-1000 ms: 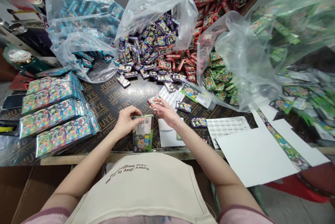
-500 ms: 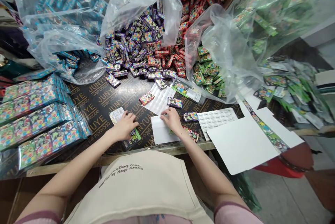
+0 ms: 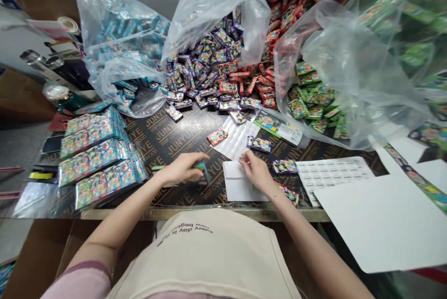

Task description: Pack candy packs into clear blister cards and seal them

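My left hand (image 3: 183,168) is closed around a long printed packet (image 3: 200,169), whose green and blue edge shows at the fingers; motion blurs it and the hand hides its middle. To the right, my right hand (image 3: 256,171) pinches the top edge of a white paper sheet (image 3: 232,186) lying on the dark table. A crease or flap runs across its upper part. Close around are a red small box (image 3: 217,136), a purple small box (image 3: 259,144) and another purple box (image 3: 284,166). A further small box (image 3: 288,193) lies partly behind my right forearm.
Stacked clear-wrapped packs (image 3: 101,168) stand at left. Behind are plastic bags of blue (image 3: 129,33), purple (image 3: 206,52) and green boxes (image 3: 310,89), plus a red pile (image 3: 251,80). At right lie a sticker sheet (image 3: 331,171) and white card (image 3: 380,220).
The view has swung left. My left hand has closed on the printed packet and tilted it up from the table. My right hand stays at the white paper's top edge.
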`<state>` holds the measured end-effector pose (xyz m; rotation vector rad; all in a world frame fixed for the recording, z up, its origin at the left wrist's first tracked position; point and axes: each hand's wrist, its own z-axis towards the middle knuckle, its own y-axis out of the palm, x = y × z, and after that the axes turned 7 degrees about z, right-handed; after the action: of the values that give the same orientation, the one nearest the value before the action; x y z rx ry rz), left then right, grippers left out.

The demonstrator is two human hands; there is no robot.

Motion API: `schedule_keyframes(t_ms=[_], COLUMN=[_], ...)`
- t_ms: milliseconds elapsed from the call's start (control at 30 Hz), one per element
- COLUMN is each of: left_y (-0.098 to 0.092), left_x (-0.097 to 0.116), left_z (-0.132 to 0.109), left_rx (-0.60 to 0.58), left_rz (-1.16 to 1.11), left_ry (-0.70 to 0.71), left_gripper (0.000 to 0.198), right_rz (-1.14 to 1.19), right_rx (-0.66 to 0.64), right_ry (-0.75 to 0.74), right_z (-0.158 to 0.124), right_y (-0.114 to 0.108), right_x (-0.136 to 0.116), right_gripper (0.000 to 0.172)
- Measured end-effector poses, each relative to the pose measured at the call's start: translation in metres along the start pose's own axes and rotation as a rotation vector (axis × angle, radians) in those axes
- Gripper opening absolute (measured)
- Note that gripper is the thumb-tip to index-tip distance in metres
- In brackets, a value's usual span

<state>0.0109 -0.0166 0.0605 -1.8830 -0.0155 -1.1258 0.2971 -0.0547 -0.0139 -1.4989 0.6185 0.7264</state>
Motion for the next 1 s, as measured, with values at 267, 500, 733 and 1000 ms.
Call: schedule_keyframes(t_ms=[267,500,733,1000], left_y=[0.027,0.030,0.021,0.019], left_x=[-0.001,0.009,0.013,0.016], left_z=[-0.009,-0.015,-0.012,-0.024], left_rx=[0.481,0.643,0.655,0.578], left_rz=[-0.576,-0.339,-0.160,-0.084], left_ry=[-0.199,-0.154,0.065,0.076], left_gripper=[0.028,0.019,0.008,0.012], right_rz=[0.797,0.849,0.673,0.485], right_rx=[0.082,0.074,0.139,0.201], right_ry=[0.048,0.074,-0.126,-0.197], right_z=[0.010,0.013,0.000,0.017], right_y=[0.022,0.038,0.040,0.016], right_x=[-0.094,-0.114,-0.110,-0.114], right_gripper=[0.040,0.032,0.026,0.016])
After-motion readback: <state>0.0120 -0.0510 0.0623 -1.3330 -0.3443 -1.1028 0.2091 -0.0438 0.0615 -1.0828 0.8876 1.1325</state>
